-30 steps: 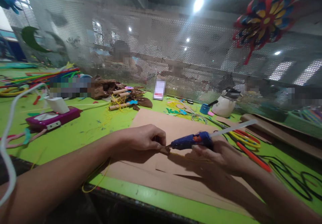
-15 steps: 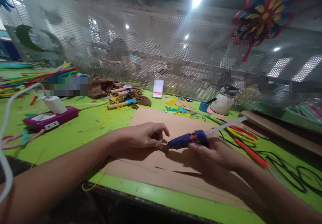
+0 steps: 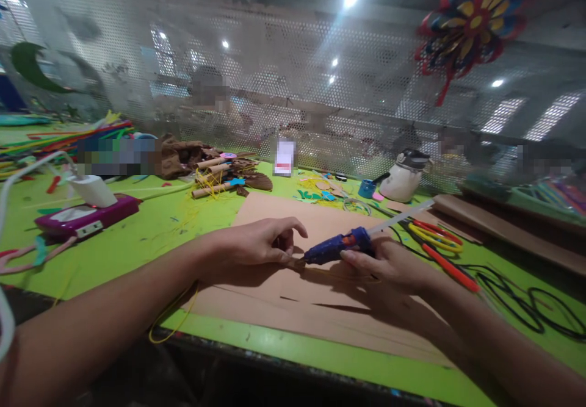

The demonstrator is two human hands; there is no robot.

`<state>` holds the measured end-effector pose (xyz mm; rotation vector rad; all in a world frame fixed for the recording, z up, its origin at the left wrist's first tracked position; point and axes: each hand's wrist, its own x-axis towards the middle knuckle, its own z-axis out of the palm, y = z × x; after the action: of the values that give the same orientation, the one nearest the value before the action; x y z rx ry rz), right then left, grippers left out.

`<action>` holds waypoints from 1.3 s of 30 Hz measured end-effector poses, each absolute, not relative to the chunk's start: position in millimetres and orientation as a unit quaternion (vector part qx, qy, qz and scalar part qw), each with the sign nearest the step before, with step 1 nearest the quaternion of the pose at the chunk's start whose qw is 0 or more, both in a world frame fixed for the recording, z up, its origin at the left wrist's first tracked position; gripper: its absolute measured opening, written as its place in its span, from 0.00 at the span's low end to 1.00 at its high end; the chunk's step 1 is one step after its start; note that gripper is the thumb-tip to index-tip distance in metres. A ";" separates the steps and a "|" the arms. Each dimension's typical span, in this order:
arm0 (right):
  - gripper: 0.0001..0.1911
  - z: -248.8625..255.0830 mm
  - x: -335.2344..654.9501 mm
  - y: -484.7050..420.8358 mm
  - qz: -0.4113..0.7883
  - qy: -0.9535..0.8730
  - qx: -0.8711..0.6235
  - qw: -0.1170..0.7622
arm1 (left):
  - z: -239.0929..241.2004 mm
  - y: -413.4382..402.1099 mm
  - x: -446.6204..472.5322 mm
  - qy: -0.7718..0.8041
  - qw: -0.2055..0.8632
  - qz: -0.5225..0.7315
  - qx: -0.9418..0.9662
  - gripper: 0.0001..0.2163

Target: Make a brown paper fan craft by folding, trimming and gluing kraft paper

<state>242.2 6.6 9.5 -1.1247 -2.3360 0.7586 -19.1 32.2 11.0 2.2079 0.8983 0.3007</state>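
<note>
My right hand [image 3: 389, 263] grips a blue hot glue gun [image 3: 339, 247] with a white glue stick sticking out of its back. Its nozzle points left at a small brown piece [image 3: 296, 264] pinched in my left hand [image 3: 260, 243], whose index finger is raised. Both hands rest over brown cardboard sheets [image 3: 315, 300] on the green table [image 3: 137, 236].
Red-and-yellow scissors [image 3: 439, 245] and black cable [image 3: 517, 300] lie right of my right hand. A white pot [image 3: 403, 178] and blue cup [image 3: 366, 188] stand behind. A purple box with a white charger [image 3: 86, 212], brown rolls and scraps [image 3: 224, 178] and coloured sticks [image 3: 68, 138] lie left. Mesh wall behind.
My left index finger has lifted off the small piece. The glue gun stays at the piece; the view has drifted slightly.
</note>
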 end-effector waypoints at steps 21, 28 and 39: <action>0.18 5.5 243.3 10.3 0.299 -0.831 -0.403 0.240 | 7.5 36.0 -19.6 0.341 0.366 0.120 0.857 0.18; 0.17 5.7 249.1 15.6 0.304 -0.843 -0.380 0.227 | 9.6 35.6 -19.3 0.351 0.353 0.111 0.860 0.18; 0.17 4.3 248.2 16.1 0.319 -0.834 -0.380 0.240 | 8.4 37.6 -20.9 0.350 0.357 0.106 0.860 0.20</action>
<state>248.2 16.1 4.3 -1.0401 -2.2840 0.8742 -20.9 37.6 8.4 2.2193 0.9035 0.2746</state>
